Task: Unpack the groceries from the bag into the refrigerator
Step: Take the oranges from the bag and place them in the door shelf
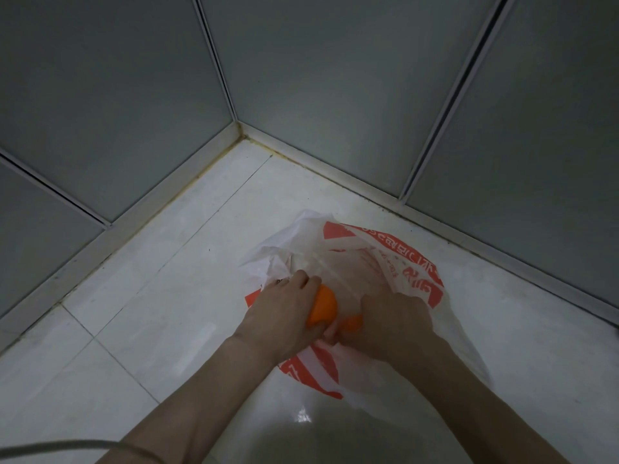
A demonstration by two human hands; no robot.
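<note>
A grey cable [50, 445] is curving across the lower left corner above the white tiled floor [140, 296], and the floor is lying bare on that side up to the pale frame [110, 236] at the foot of the frosted glass panels [100, 95]. The left hand [284, 313] is reaching in from below, its fingers curling round an orange fruit [323, 308] and gripping it at the mouth of the bag. The fruit is round, so no long axis is showing; its exposed side is facing right, toward the other hand. The white plastic bag [351, 262] with red printing is lying on the floor near the corner where the two glass walls are meeting, its mouth gaping upward toward the camera and its length running from the near edge toward that corner. Just right of the first fruit, a second orange piece [355, 323] is peeking out under the right hand [395, 319], whose fingers are curling down over it and the bag's inner film; whether it is gripping the fruit or only the plastic, I cannot tell. Right of the bag, a strip of floor is running to the second frame [502, 249], with the glass standing close behind
</note>
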